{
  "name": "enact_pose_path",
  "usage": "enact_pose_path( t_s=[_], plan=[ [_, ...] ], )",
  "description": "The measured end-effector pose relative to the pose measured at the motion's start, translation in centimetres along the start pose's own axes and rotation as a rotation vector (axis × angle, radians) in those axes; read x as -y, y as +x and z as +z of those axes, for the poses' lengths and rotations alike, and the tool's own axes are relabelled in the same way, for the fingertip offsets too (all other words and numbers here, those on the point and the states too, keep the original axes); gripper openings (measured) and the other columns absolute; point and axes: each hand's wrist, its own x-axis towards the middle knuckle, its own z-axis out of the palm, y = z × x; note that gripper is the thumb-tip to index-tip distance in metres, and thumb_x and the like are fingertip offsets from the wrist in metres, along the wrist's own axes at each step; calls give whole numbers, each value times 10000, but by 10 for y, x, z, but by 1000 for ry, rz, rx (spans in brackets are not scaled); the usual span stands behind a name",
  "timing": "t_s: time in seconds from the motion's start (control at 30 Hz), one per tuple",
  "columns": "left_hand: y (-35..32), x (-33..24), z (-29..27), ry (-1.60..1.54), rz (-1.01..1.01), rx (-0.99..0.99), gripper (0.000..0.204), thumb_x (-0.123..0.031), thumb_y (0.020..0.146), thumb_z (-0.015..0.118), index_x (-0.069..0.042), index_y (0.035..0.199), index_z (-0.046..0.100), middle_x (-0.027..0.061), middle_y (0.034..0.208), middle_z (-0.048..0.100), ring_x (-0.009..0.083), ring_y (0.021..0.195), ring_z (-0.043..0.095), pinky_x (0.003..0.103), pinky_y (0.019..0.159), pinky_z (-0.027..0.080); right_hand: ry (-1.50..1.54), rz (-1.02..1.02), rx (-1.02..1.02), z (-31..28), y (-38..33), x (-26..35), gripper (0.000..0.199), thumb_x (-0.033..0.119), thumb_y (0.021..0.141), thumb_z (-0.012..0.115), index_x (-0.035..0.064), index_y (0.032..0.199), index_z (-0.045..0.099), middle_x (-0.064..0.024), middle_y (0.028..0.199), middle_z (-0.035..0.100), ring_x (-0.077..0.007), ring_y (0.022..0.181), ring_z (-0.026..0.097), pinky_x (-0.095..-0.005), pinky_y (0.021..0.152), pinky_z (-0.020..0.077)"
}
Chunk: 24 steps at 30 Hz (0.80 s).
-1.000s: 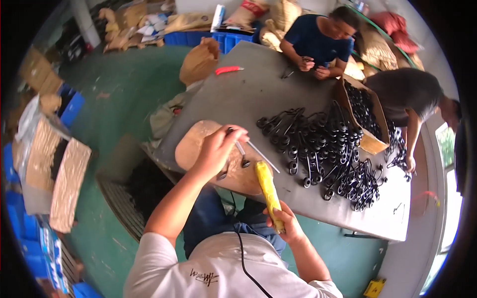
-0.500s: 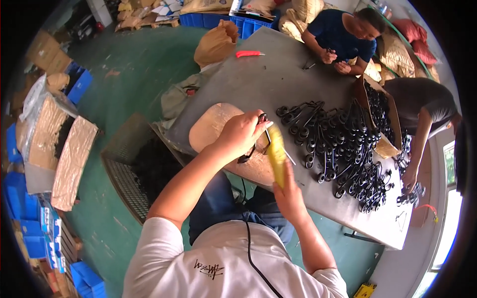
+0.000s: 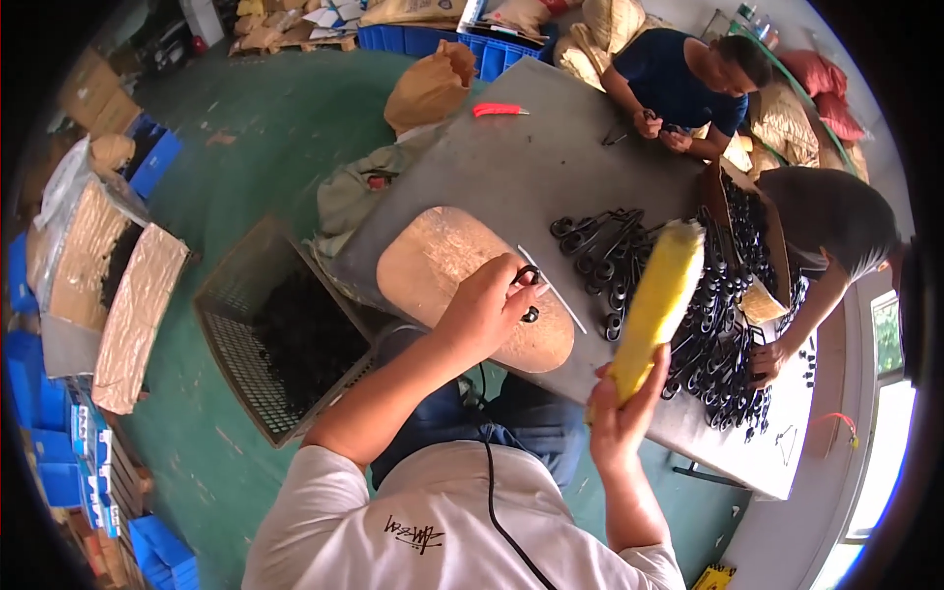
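Over the pale oblong board point(image 3: 423, 258) at the table's near edge, my left hand point(image 3: 480, 313) is closed round a small black looped part point(image 3: 530, 315); its ends poke out past my fingers. In my right hand point(image 3: 627, 418) is a thick yellow stick-like tool point(image 3: 661, 300), gripped at its lower end and tilted up to the right. Its exact kind I cannot make out. A thin metal rod point(image 3: 551, 287) lies slanting beside the board, just past my left hand. Right of it spreads a heap of black looped parts point(image 3: 600, 258), partly hidden by the yellow tool.
A red-handled cutter point(image 3: 500, 110) lies on the far part of the grey table point(image 3: 560, 128). Two people handle black parts at the far and right sides, near an open carton point(image 3: 762, 300). A plastic crate point(image 3: 241, 359) with black pieces stands left of my legs.
The yellow tool has swung from beside my left hand to the upper right, away from the black part. My left hand is slightly lower. The co-worker's hand at right has moved over the heap.
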Motion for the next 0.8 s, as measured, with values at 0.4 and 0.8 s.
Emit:
enact_pose_path(
  t_s=[0.4, 0.8],
  plan=[
    [-13, 9, -10, 177, 47, -40, 215, -145, 910, 712, -4, 919, 550, 107, 833, 620, 219, 735, 648, 339, 667, 525, -278, 143, 295, 23, 15, -13, 704, 30, 913, 589, 157, 1547, 311, -261, 1218, 626, -362, 1110, 647, -394, 919, 519],
    [-16, 9, -10, 204, 169, -65, 191, -150, 903, 708, -18, 888, 572, 114, 817, 635, 252, 699, 644, 356, 636, 520, -231, 244, 463, 41, 10, -53, 741, 94, 924, 586, 208, 1564, 231, -314, 1144, 613, -494, 1039, 610, -488, 868, 517]
  ],
)
